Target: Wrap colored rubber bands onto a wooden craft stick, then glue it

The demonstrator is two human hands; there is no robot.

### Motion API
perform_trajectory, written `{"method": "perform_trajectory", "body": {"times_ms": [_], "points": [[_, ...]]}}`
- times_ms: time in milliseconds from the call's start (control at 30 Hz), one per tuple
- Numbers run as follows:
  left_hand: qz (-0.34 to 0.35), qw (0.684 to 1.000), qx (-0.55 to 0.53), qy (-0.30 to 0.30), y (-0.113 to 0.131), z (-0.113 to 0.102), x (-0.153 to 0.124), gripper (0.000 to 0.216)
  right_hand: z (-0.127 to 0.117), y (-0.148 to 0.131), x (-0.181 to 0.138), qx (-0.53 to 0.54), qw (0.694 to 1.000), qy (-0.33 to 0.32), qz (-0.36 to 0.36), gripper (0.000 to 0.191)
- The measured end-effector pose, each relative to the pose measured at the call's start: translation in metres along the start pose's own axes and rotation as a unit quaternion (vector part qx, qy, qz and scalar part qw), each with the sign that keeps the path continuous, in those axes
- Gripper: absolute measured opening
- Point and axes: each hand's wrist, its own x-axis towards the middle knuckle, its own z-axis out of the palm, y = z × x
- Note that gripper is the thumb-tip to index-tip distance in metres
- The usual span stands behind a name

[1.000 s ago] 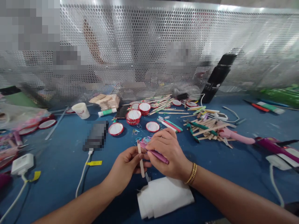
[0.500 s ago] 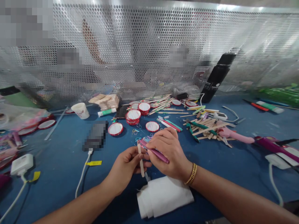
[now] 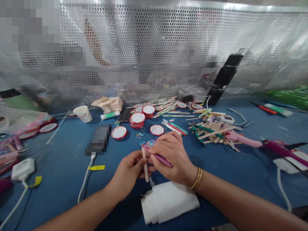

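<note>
My left hand [image 3: 128, 171] pinches a pale wooden craft stick [image 3: 145, 166] upright above the blue table [image 3: 60, 166]. My right hand [image 3: 172, 157], with a gold bangle at the wrist, is closed around a pink-purple stick [image 3: 160, 158] and presses its far end against the top of the pale stick. The two hands touch at the fingertips. A folded white cloth [image 3: 169, 200] lies just below them.
Red-rimmed round lids [image 3: 137, 119] and small rubber bands [image 3: 141, 134] lie beyond the hands. A heap of craft sticks [image 3: 214, 130], a pink glue gun [image 3: 243, 139], a paper cup [image 3: 83, 113], a phone on a cable [image 3: 98, 139], a white charger [image 3: 22, 168] and a perforated metal screen [image 3: 154, 48].
</note>
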Motion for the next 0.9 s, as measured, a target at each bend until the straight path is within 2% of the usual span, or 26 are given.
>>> {"method": "perform_trajectory", "body": {"times_ms": [200, 367, 700, 900], "points": [[0.000, 1.000, -0.004, -0.001, -0.001, 0.000, 0.000, 0.030, -0.003, -0.002, 0.003, -0.008, 1.000, 0.023, 0.007, 0.007], [0.004, 1.000, -0.011, 0.003, 0.001, 0.001, 0.000, 0.033, -0.001, -0.002, 0.002, -0.002, 1.000, 0.008, -0.002, 0.006], [0.000, 1.000, -0.005, -0.006, 0.000, -0.001, 0.001, 0.030, -0.003, -0.006, 0.003, -0.015, 0.999, 0.015, 0.026, 0.009], [0.002, 1.000, 0.002, 0.005, 0.000, -0.001, 0.000, 0.028, -0.004, 0.005, 0.003, -0.026, 0.998, 0.030, 0.046, 0.007]]}}
